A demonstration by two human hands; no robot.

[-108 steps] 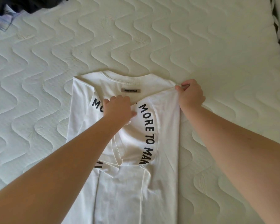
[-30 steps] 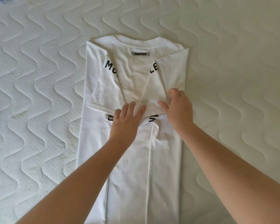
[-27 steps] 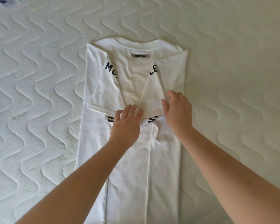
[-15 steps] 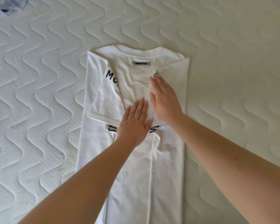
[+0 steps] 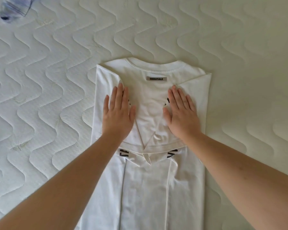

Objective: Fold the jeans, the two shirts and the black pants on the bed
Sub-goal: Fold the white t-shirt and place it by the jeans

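- Left hand [image 5: 117, 113] fingers [image 5: 120, 93] are lying straight and flat, pressing the white shirt's [image 5: 150, 188] folded-in left sleeve.
- Right hand [image 5: 181, 113] is likewise pressing flat on the right sleeve.
- Shirt is lying on the bed [image 5: 56, 80], its hem running out of frame and its black lettering mostly covered.
- A bluish garment [image 5: 13, 9] is showing, cut off, top left.

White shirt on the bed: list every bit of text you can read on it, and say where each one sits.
"ESSENTIALS": on the grey tag below the collar of the shirt.
Black print below the left sleeve fold: cut off by the fold, not readable.
Black print below the right sleeve fold: also cut off, not readable.
Black letters beside each of the hands: mostly covered, not readable.
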